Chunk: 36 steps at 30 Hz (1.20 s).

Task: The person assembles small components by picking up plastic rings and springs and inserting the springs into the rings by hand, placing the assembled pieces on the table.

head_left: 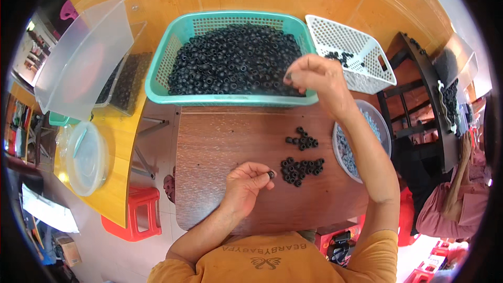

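Left grip [243, 186], pinched black ring [271, 175], lettered yellow-orange shirt [230, 268]

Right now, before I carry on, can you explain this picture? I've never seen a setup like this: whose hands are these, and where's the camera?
There is no machine here: a person works with two bare hands. The single picture comes from a wide fisheye camera on that person's head, looking down, so straight edges bend near the rim.

On the brown table lie two loose groups of small black pieces, a farther group and a nearer group. Beyond them stands a green basket heaped with similar pieces.

The left hand pinches one black piece beside the nearer group. The right hand is at the basket's right end; whether its fingertips hold anything is unclear.
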Tool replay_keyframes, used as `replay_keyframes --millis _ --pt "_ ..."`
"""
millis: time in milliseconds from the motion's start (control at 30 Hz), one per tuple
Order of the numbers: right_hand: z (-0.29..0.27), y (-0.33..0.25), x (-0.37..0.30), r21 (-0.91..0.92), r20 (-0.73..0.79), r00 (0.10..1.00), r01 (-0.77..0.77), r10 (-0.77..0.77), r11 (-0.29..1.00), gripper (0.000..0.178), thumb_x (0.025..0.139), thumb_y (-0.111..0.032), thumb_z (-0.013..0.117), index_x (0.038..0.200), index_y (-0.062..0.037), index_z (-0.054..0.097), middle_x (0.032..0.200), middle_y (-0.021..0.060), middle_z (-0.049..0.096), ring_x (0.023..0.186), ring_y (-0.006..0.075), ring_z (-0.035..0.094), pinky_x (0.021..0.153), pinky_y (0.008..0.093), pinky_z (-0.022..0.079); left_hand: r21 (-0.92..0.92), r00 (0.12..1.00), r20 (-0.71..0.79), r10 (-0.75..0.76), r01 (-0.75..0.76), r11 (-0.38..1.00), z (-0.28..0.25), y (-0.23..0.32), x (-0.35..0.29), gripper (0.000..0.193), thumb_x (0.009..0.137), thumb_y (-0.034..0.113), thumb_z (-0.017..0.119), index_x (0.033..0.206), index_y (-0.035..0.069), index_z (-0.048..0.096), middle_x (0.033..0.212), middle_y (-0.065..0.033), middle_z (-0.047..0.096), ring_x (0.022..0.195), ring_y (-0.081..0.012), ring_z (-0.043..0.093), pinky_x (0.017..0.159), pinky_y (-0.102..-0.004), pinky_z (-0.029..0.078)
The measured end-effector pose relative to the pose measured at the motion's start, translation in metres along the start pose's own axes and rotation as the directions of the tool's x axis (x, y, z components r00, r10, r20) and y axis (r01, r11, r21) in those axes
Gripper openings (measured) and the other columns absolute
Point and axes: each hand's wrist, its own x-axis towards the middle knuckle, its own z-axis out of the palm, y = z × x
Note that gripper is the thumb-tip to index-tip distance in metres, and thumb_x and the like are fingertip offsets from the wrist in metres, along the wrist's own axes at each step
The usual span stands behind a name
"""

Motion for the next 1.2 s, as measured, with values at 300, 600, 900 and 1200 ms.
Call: replay_keyframes --millis 300,600,900,1200 --pt "0.043 0.038 -0.120 -0.245 0.094 0.994 0.080 -0.058 0.966 0.008 0.075 -0.005 0.066 0.078 -0.0001 0.060 0.071 0.0063 0.058 0.064 0.0160 0.057 0.057 0.0291 0.045 0.114 0.968 -0.105 0.227 -0.215 0.970 0.041 0.007 -0.001 0.013 0.082 -0.004 0.062 0.095 -0.002 0.059 0.091 -0.0125 0.065 0.077 -0.0199 0.063 0.072 -0.0296 0.051" --pt "0.084 0.060 -0.159 -0.509 -0.169 0.892 0.286 -0.420 0.812 0.015 0.071 0.000 0.065 0.084 -0.0018 0.057 0.079 0.0123 0.057 0.071 0.0301 0.053 0.061 0.0381 0.043 0.072 0.952 -0.166 0.257 -0.248 0.966 0.039 -0.019 -0.007 0.015 0.084 -0.006 0.061 0.098 -0.002 0.058 0.090 -0.0110 0.065 0.080 -0.0162 0.063 0.073 -0.0261 0.051" --pt "0.111 0.067 -0.176 -0.784 -0.313 0.683 0.206 -0.660 0.585 0.025 0.070 0.009 0.064 0.093 0.0013 0.058 0.089 0.0137 0.060 0.073 0.0280 0.054 0.062 0.0358 0.045 0.136 0.944 -0.190 0.270 -0.247 0.959 0.043 -0.032 -0.009 0.016 0.084 -0.006 0.062 0.098 0.000 0.058 0.089 -0.0088 0.065 0.080 -0.0124 0.061 0.074 -0.0234 0.049" --pt "0.098 0.060 -0.187 -0.488 -0.409 0.770 0.269 -0.490 0.830 0.023 0.072 0.007 0.065 0.093 0.0019 0.059 0.096 0.0128 0.062 0.073 0.0262 0.057 0.061 0.0334 0.047 0.026 0.979 -0.155 0.135 -0.132 0.991 0.039 -0.027 -0.016 0.017 0.082 -0.006 0.062 0.097 0.001 0.059 0.089 -0.0104 0.066 0.077 -0.0158 0.062 0.071 -0.0262 0.049"
